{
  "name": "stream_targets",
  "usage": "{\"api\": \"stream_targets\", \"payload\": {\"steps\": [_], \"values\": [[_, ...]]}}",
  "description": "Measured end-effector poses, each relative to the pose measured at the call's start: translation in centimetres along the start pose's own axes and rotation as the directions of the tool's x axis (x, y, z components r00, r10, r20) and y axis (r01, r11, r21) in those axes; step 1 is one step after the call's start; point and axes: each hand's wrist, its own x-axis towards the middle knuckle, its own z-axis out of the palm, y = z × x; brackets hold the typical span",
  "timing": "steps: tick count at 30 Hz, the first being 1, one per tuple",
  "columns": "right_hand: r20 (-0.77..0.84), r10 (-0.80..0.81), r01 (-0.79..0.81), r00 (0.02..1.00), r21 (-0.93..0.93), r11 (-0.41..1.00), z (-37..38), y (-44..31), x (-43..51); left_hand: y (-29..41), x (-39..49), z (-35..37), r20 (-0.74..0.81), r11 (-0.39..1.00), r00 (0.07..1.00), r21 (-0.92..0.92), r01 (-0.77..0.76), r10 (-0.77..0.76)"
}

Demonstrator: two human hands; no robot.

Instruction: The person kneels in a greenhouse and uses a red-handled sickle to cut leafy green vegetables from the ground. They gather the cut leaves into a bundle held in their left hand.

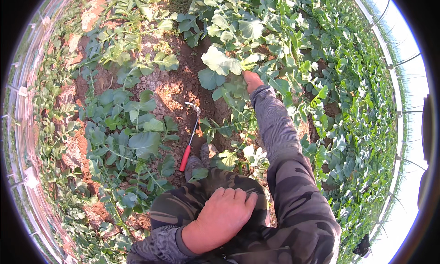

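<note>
My left hand (pixel 223 216) rests on my knee in camouflage trousers (pixel 182 205), its fingers curled together and nothing visible in them. Stretched forward, my right hand (pixel 252 81) reaches in among leafy green plants, right beside a broad pale leaf (pixel 221 61). Leaves hide its fingertips, so whether they grip a stalk is unclear. A small hand hoe with a red handle (pixel 185 158) and a metal head (pixel 193 107) lies on the soil by my shoes (pixel 196 164), apart from both hands.
Leafy plants (pixel 144 143) grow in a row to the left of the hoe, with a denser stand (pixel 350 133) to the right. Bare brown soil (pixel 178 88) runs between them. A pale rail or pipe (pixel 395 92) curves along the right rim; pale sheeting (pixel 25 133) lines the left.
</note>
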Motion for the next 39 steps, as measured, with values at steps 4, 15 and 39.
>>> {"api": "stream_targets", "payload": {"steps": [4, 15, 39], "values": [[0.424, -0.166, 0.399, 0.89, -0.55, 0.734, -5.9, -1.0, 2.0, 0.1, -0.1, 0.2, -0.012, 1.0, 1.0, -0.016, 0.004, -0.004], [-0.048, -0.492, 0.473, 0.869, 0.374, 0.798, -18.9, -9.2, -14.1, -1.7, 1.4, -2.5, -0.476, 0.895, 0.827, -0.442, 0.069, -0.299], [0.175, -0.23, 0.024, 0.957, 0.745, 0.667, -8.1, 3.3, -31.5, -7.9, 1.1, -1.3, -0.564, 0.725, 0.561, -0.682, 0.097, -0.606]]}}
